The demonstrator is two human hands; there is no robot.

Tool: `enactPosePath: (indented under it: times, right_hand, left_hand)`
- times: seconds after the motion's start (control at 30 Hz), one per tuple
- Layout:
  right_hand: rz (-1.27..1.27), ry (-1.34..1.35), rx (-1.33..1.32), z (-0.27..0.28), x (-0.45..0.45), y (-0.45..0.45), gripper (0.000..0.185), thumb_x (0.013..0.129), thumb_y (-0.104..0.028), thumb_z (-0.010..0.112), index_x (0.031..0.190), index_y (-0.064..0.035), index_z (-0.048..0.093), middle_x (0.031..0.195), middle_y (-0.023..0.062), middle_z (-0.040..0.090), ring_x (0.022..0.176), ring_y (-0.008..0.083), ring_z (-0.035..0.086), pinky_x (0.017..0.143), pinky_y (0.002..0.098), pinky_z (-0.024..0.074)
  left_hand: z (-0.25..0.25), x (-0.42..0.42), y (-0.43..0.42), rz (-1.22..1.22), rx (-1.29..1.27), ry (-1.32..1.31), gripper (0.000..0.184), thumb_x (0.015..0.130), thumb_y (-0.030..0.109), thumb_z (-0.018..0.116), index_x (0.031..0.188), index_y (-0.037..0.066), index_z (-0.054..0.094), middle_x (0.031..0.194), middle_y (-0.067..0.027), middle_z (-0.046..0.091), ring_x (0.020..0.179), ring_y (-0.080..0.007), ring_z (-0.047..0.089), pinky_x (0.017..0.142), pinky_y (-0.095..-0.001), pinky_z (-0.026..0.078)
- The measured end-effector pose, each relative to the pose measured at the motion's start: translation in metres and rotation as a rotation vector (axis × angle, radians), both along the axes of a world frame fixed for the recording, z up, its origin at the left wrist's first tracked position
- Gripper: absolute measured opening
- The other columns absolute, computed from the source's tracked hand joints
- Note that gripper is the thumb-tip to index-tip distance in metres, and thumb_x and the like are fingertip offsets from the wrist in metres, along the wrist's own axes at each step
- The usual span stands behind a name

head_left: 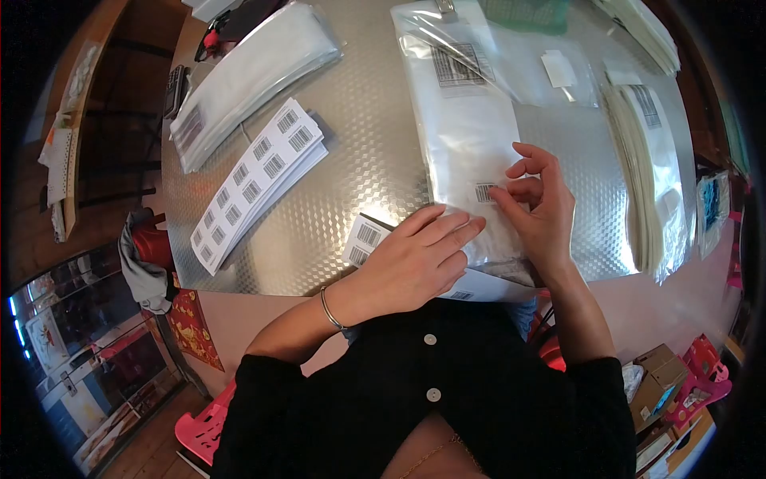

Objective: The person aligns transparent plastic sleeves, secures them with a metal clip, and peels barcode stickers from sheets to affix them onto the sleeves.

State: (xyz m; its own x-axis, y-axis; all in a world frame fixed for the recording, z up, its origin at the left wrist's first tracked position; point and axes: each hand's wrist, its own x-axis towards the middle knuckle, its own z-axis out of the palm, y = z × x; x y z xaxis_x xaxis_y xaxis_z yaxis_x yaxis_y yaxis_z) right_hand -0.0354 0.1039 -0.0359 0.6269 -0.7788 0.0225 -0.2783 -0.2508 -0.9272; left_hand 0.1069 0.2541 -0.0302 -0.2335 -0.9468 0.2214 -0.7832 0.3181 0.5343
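Note:
A stack of clear plastic bags (471,136) lies in front of me, clipped at its far end. My right hand (538,199) has thumb and index finger at the edge of a small barcode label (484,192) on the top bag. My left hand (419,259) rests palm down over the near left part of the stack, fingers extended. Beneath it, a barcode sticker sheet (367,233) sticks out on the left, and a white strip with a barcode (479,286) shows at the table edge.
Barcode sheets (259,180) are stacked on the metal table (359,120) at left, beside more plastic bags (259,76). Another bag stack (638,176) lies at right, a green basket (527,14) at the back. A cardboard box (658,379) and pink chairs stand below.

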Motion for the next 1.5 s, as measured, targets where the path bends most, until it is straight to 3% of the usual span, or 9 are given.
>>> enactPosePath:
  times: [0.63,0.93,1.03,1.13,1.23,1.33,1.5]
  right_hand:
    - [0.054,0.126,-0.229,0.003,0.005,0.006,0.058,0.073,0.001,0.073,0.127,-0.0094,0.052,0.092,0.0095,0.058,0.067,0.0172,0.064,0.058,0.03,0.0541]
    - [0.1,0.301,-0.512,0.009,0.009,0.008,0.055,0.076,-0.015,0.072,0.128,-0.0138,0.052,0.098,0.0067,0.059,0.071,0.0247,0.064,0.06,0.0351,0.0519]
    - [0.098,0.298,-0.627,0.006,0.009,0.007,0.06,0.074,-0.013,0.076,0.129,-0.0126,0.052,0.098,0.0052,0.061,0.061,0.0149,0.06,0.053,0.0293,0.0496]
    - [0.084,0.351,-0.669,0.007,0.007,0.002,0.061,0.074,-0.019,0.077,0.129,-0.0131,0.052,0.098,0.0052,0.06,0.06,0.0158,0.059,0.053,0.0297,0.0485]
    - [0.044,0.363,-0.667,0.003,0.004,-0.002,0.063,0.073,-0.024,0.078,0.128,-0.0126,0.052,0.096,0.0049,0.059,0.059,0.0169,0.058,0.052,0.0301,0.0477]
    - [0.002,0.379,-0.626,0.0,0.001,-0.006,0.062,0.073,-0.026,0.076,0.128,-0.0141,0.051,0.096,0.0061,0.058,0.072,0.025,0.064,0.059,0.0363,0.051]
    - [-0.058,0.384,-0.502,-0.002,-0.002,-0.013,0.053,0.078,-0.021,0.073,0.126,-0.0132,0.052,0.093,0.0059,0.058,0.069,0.0232,0.062,0.058,0.0359,0.0499]
  left_hand:
    - [0.003,-0.001,-0.009,0.035,-0.059,-0.129,0.015,0.074,0.014,0.062,0.075,0.003,0.053,0.132,-0.0226,0.05,0.123,-0.0326,0.048,0.095,-0.0415,0.042]
    - [0.003,-0.001,-0.009,0.023,-0.021,-0.192,0.012,0.076,0.015,0.059,0.078,0.003,0.056,0.131,-0.021,0.051,0.123,-0.0303,0.048,0.097,-0.04,0.041]
    - [0.003,-0.002,-0.009,0.025,-0.023,-0.193,0.012,0.076,0.015,0.059,0.078,0.003,0.056,0.132,-0.0209,0.05,0.123,-0.0303,0.048,0.097,-0.0401,0.04]
    - [0.003,-0.002,-0.009,0.024,-0.017,-0.188,0.012,0.076,0.015,0.059,0.077,0.004,0.055,0.132,-0.0208,0.05,0.124,-0.0304,0.048,0.098,-0.0406,0.04]
    - [0.004,-0.002,-0.008,0.027,-0.01,-0.178,0.012,0.075,0.015,0.06,0.076,0.004,0.055,0.132,-0.0208,0.05,0.124,-0.0306,0.048,0.098,-0.041,0.039]
    - [0.003,-0.002,-0.007,0.028,-0.004,-0.172,0.012,0.075,0.015,0.061,0.076,0.004,0.055,0.132,-0.0206,0.05,0.124,-0.0307,0.048,0.099,-0.0411,0.039]
    - [0.003,-0.001,-0.007,0.026,0.0,-0.169,0.012,0.075,0.014,0.062,0.076,0.004,0.055,0.133,-0.0202,0.05,0.125,-0.0303,0.048,0.099,-0.0409,0.039]
